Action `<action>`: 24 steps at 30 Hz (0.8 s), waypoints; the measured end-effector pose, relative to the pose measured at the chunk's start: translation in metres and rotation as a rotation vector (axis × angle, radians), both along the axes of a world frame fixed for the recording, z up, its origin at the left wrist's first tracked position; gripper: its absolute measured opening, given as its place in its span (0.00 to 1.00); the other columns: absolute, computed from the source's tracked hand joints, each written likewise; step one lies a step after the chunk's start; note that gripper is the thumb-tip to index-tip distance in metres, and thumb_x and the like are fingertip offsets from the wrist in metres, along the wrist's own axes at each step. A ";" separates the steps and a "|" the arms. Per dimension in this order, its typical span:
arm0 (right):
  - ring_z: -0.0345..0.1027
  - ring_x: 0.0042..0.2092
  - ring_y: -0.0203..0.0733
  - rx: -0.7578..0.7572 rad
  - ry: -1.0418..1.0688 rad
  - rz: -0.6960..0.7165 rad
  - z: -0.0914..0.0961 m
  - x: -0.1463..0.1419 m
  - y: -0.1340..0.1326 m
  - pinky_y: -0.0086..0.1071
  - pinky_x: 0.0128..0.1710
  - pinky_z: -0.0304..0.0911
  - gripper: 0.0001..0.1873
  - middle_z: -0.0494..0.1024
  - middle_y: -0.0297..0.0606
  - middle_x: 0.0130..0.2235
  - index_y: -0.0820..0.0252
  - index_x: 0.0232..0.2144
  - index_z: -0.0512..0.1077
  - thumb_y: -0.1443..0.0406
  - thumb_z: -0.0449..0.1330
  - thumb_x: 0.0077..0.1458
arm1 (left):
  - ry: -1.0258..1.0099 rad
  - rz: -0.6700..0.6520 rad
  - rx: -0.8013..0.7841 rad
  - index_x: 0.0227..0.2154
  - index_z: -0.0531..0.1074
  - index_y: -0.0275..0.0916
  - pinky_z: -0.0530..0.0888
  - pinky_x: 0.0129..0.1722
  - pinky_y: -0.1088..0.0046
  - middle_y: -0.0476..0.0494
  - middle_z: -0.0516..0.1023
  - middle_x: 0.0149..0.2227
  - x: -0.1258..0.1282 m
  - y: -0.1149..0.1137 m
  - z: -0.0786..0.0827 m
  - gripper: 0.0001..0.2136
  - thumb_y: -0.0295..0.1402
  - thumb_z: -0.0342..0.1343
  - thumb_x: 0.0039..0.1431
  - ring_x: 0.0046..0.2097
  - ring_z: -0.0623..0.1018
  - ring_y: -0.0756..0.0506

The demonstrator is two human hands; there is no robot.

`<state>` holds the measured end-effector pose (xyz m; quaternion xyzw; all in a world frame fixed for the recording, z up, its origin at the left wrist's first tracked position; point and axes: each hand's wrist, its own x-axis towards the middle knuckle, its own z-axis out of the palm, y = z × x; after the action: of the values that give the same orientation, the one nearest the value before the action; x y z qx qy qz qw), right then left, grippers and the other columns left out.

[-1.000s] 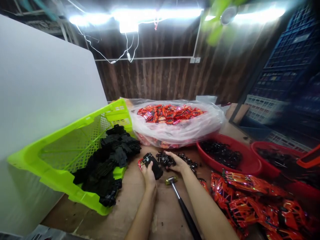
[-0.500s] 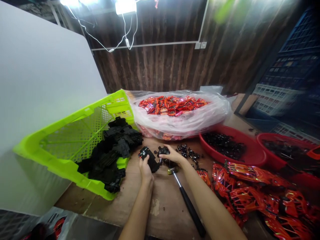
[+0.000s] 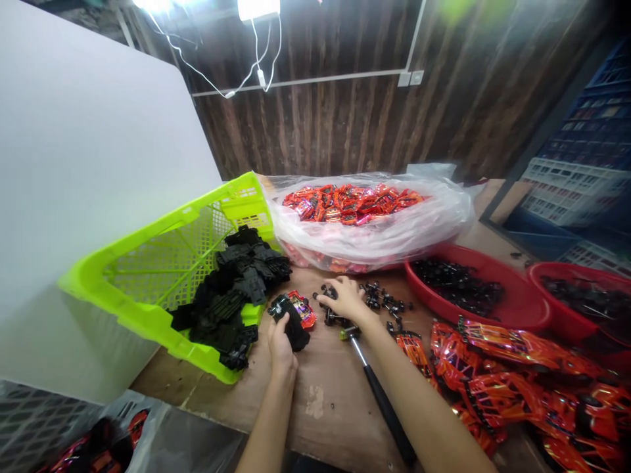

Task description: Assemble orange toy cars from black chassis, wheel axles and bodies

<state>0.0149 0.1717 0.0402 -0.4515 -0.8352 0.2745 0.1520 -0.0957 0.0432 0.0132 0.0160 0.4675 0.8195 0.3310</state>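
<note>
Behind the brown tabletop (image 3: 340,420), a dark wall (image 3: 335,131).

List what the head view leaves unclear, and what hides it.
Head view:
Small black parts under the right hand: the hand covers some, so its grip is unclear.
Lower face of the black piece in the left hand: turned away from the camera.
Rightmost red tub: cut off by right edge.
Green shape: blurred, cut by top edge.

Toy-assy workshop, prob.: red car shells (image 3: 355,205) are filling a bag (image 3: 379,246), blk parts (image 3: 211,335) are sitting in a grn crate (image 3: 133,322), wheel pcs (image 3: 374,295) are lying nr a hammer (image 3: 389,414).
</note>
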 end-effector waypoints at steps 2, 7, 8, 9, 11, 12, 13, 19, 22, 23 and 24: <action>0.49 0.57 0.57 0.088 -0.010 0.024 0.003 -0.024 -0.009 0.53 0.53 0.40 0.19 0.66 0.47 0.53 0.53 0.45 0.71 0.53 0.59 0.52 | 0.051 0.039 0.021 0.38 0.74 0.34 0.75 0.36 0.71 0.44 0.79 0.32 0.001 -0.002 0.002 0.14 0.29 0.60 0.44 0.32 0.79 0.46; 0.57 0.50 0.49 0.203 0.011 0.020 0.009 -0.049 -0.034 0.47 0.50 0.45 0.07 0.72 0.45 0.43 0.60 0.35 0.72 0.67 0.54 0.55 | 0.106 0.065 0.007 0.38 0.74 0.35 0.75 0.36 0.72 0.45 0.79 0.33 0.000 -0.012 0.002 0.17 0.28 0.64 0.41 0.31 0.78 0.48; 0.57 0.50 0.48 0.212 0.026 0.000 0.011 -0.045 -0.042 0.45 0.49 0.46 0.08 0.71 0.45 0.43 0.60 0.36 0.72 0.67 0.53 0.56 | 0.104 0.066 -0.007 0.39 0.74 0.35 0.75 0.37 0.71 0.45 0.79 0.34 -0.001 -0.015 0.001 0.18 0.28 0.65 0.40 0.32 0.79 0.48; 0.57 0.50 0.48 0.224 0.051 -0.022 0.013 -0.037 -0.053 0.44 0.48 0.48 0.09 0.70 0.44 0.44 0.59 0.37 0.71 0.66 0.52 0.57 | 0.098 0.065 -0.019 0.40 0.73 0.36 0.76 0.37 0.70 0.44 0.79 0.34 -0.001 -0.019 0.000 0.20 0.28 0.66 0.40 0.33 0.79 0.48; 0.57 0.51 0.47 0.262 0.135 -0.045 0.014 -0.016 -0.081 0.41 0.48 0.50 0.08 0.68 0.43 0.46 0.57 0.36 0.71 0.64 0.53 0.57 | 0.074 0.047 -0.034 0.41 0.73 0.37 0.76 0.37 0.69 0.44 0.79 0.35 0.002 -0.025 -0.002 0.21 0.28 0.67 0.40 0.33 0.79 0.47; 0.57 0.52 0.47 0.295 0.202 -0.038 0.013 -0.005 -0.096 0.41 0.48 0.50 0.07 0.67 0.42 0.48 0.56 0.34 0.72 0.64 0.54 0.56 | 0.061 0.033 -0.030 0.42 0.72 0.37 0.76 0.37 0.69 0.43 0.79 0.36 0.006 -0.027 -0.002 0.22 0.29 0.67 0.40 0.33 0.79 0.47; 0.55 0.54 0.48 0.327 0.256 -0.016 0.011 0.006 -0.110 0.41 0.50 0.50 0.05 0.66 0.42 0.50 0.56 0.31 0.72 0.65 0.55 0.55 | 0.053 0.022 -0.020 0.41 0.72 0.37 0.77 0.36 0.69 0.43 0.79 0.36 0.011 -0.029 -0.003 0.22 0.30 0.68 0.40 0.34 0.79 0.46; 0.50 0.61 0.51 0.374 0.302 0.024 -0.017 0.042 -0.153 0.45 0.54 0.51 0.05 0.63 0.42 0.57 0.58 0.28 0.68 0.72 0.54 0.51 | 0.023 -0.014 0.007 0.38 0.72 0.32 0.76 0.33 0.72 0.40 0.79 0.36 0.049 -0.031 -0.004 0.21 0.31 0.69 0.39 0.34 0.79 0.45; 0.54 0.59 0.51 0.312 0.313 0.018 -0.020 0.050 -0.152 0.45 0.53 0.54 0.07 0.64 0.43 0.56 0.57 0.33 0.68 0.71 0.56 0.49 | -0.028 -0.073 0.011 0.38 0.72 0.32 0.76 0.34 0.71 0.40 0.79 0.36 0.056 -0.033 -0.005 0.21 0.31 0.69 0.39 0.34 0.79 0.45; 0.55 0.59 0.51 0.297 0.341 0.024 -0.017 0.051 -0.150 0.46 0.53 0.54 0.10 0.64 0.44 0.56 0.57 0.37 0.68 0.69 0.58 0.48 | -0.043 -0.086 0.013 0.39 0.72 0.32 0.76 0.34 0.71 0.41 0.79 0.36 0.056 -0.034 -0.006 0.21 0.31 0.69 0.39 0.34 0.79 0.46; 0.54 0.59 0.51 0.284 0.389 0.028 -0.014 0.050 -0.146 0.46 0.54 0.54 0.14 0.64 0.44 0.56 0.56 0.40 0.67 0.68 0.59 0.49 | -0.055 -0.092 0.014 0.39 0.72 0.32 0.76 0.34 0.72 0.41 0.79 0.36 0.055 -0.036 -0.006 0.21 0.31 0.69 0.40 0.34 0.79 0.46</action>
<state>0.0653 0.0254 0.0263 -0.3524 -0.8267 0.2383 0.3682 -0.0411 0.0071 0.0068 0.0175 0.4515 0.8066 0.3810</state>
